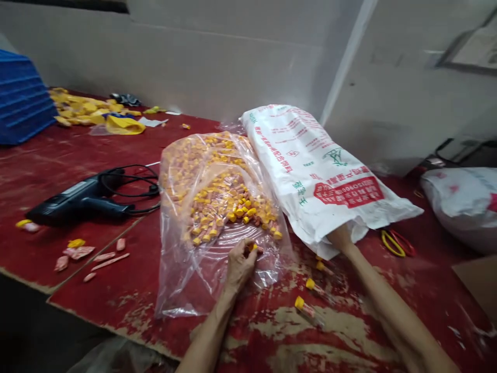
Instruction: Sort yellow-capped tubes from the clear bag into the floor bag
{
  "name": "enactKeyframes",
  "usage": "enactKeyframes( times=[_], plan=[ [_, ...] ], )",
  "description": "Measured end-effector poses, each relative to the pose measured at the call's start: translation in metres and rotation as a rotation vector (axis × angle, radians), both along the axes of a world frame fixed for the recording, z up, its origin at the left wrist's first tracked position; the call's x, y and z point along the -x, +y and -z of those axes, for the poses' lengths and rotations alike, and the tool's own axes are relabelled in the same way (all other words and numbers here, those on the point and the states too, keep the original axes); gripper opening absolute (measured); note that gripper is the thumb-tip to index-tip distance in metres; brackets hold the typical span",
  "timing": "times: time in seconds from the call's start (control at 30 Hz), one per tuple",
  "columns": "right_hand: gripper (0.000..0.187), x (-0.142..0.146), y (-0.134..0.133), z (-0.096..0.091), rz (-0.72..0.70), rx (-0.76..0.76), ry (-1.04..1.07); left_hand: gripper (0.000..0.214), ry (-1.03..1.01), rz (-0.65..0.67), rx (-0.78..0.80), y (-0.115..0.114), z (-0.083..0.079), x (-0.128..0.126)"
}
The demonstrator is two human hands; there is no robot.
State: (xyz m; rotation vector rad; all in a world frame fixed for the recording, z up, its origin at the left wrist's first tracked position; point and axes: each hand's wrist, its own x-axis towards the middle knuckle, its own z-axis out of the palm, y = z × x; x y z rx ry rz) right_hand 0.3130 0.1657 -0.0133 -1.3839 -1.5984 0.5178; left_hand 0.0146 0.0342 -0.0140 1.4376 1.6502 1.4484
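Shows two slim forearms (392, 295), bare along their whole visible length and tapering to narrow wrists (230, 291). Includes an ungloved left hand (241, 263), lean in shape, and a mostly hidden right hand (340, 239).

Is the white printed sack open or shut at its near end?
Open: the right hand is partly hidden inside the white printed sack, with the wrist at its loose near edge.

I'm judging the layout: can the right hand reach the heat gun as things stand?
Probably not: the right hand is inside the white sack, and the clear bag and left hand lie between it and the heat gun.
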Motion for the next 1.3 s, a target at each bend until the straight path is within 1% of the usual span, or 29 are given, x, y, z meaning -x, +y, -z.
enactKeyframes(
  times=[0.1, 0.13, 0.23, 0.3, 0.4, 0.47, 0.53, 0.63, 0.7, 0.73, 0.8, 0.87, 0.93, 1.03, 1.13, 1.23, 1.3],
  plan=[
    [0.014, -0.022, -0.022, 0.0, -0.062, -0.029, -0.055, 0.016, -0.022, -0.008, -0.022, 0.0, -0.001, 0.001],
    [0.015, -0.025, -0.033, 0.0, -0.081, -0.049, -0.059, 0.018, -0.035, -0.019, -0.032, -0.001, -0.002, 0.001],
    [0.03, -0.028, -0.077, -0.005, -0.144, -0.11, -0.038, 0.023, -0.099, -0.046, -0.054, -0.007, -0.008, 0.0],
    [0.034, -0.026, -0.11, -0.009, -0.221, -0.134, 0.007, 0.027, -0.155, -0.045, -0.054, -0.016, -0.015, -0.008],
    [0.031, -0.017, -0.154, -0.015, -0.373, -0.089, 0.089, 0.032, -0.381, 0.027, -0.045, -0.04, -0.027, -0.03],
    [0.029, -0.008, -0.178, -0.017, -0.413, -0.013, 0.162, 0.035, -0.581, 0.085, -0.039, -0.058, -0.032, -0.05],
    [0.032, 0.005, -0.195, -0.016, -0.399, 0.107, 0.327, 0.035, -0.718, 0.134, 0.002, -0.075, -0.034, -0.069],
    [0.039, 0.026, -0.211, -0.012, -0.325, 0.256, 0.782, 0.03, -0.884, 0.179, 0.114, -0.095, -0.031, -0.089],
    [0.036, 0.038, -0.218, -0.009, -0.253, 0.282, 1.049, 0.031, -1.004, 0.181, 0.159, -0.105, -0.03, -0.096],
    [0.034, 0.043, -0.222, -0.009, -0.223, 0.285, 1.13, 0.033, -1.054, 0.184, 0.174, -0.109, -0.03, -0.098],
    [0.034, 0.049, -0.227, -0.009, -0.21, 0.317, 1.202, 0.034, -1.119, 0.202, 0.21, -0.115, -0.029, -0.101],
    [0.037, 0.05, -0.232, -0.01, -0.231, 0.326, 1.222, 0.034, -1.152, 0.209, 0.242, -0.118, -0.029, -0.102],
    [0.041, 0.048, -0.235, -0.011, -0.238, 0.292, 1.228, 0.034, -1.173, 0.198, 0.263, -0.121, -0.03, -0.103],
    [0.047, 0.047, -0.239, -0.01, -0.2, 0.239, 1.195, 0.036, -1.183, 0.183, 0.285, -0.123, -0.03, -0.108],
    [0.042, 0.048, -0.242, -0.008, -0.16, 0.21, 1.049, 0.039, -1.17, 0.184, 0.289, -0.125, -0.03, -0.115],
    [0.035, 0.05, -0.246, -0.009, -0.205, 0.253, 0.835, 0.038, -1.137, 0.159, 0.268, -0.128, -0.027, -0.122],
    [0.033, 0.05, -0.248, -0.011, -0.234, 0.289, 0.741, 0.032, -1.061, 0.134, 0.243, -0.13, -0.024, -0.125]
  ],
)
